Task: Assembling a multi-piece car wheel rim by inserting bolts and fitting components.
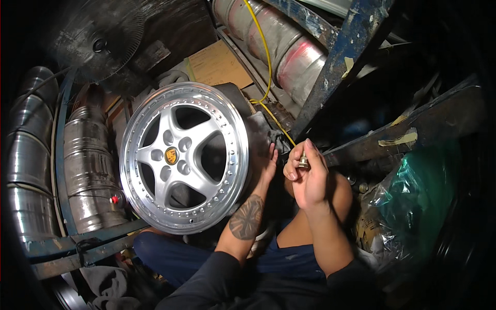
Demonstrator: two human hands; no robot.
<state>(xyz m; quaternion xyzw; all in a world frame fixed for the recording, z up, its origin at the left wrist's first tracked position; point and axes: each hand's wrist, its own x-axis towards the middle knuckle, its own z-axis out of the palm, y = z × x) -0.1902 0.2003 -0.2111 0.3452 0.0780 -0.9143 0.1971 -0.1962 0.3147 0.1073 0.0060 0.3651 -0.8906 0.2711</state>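
A silver five-spoke car wheel rim (204,134) with a polished lip, a ring of small bolts and a gold centre cap (171,155) stands tilted toward me, left of centre. My left hand (267,164), at the end of a tattooed forearm, is just right of the wheel's edge. Its fingers are stretched out with nothing seen in them; whether it touches the wheel I cannot tell. My right hand (309,175) is closed on a small shiny metal fitting (303,162), held between thumb and fingers. A yellow hose (269,67) comes down from above and ends behind that hand's fingertips.
Metal kegs stand at the left (90,165) and lie at the upper right (258,36). A blue steel frame (343,57) crosses on the right, above a green plastic bag (418,191). A fan (98,44) and a cardboard sheet (219,64) are at the back.
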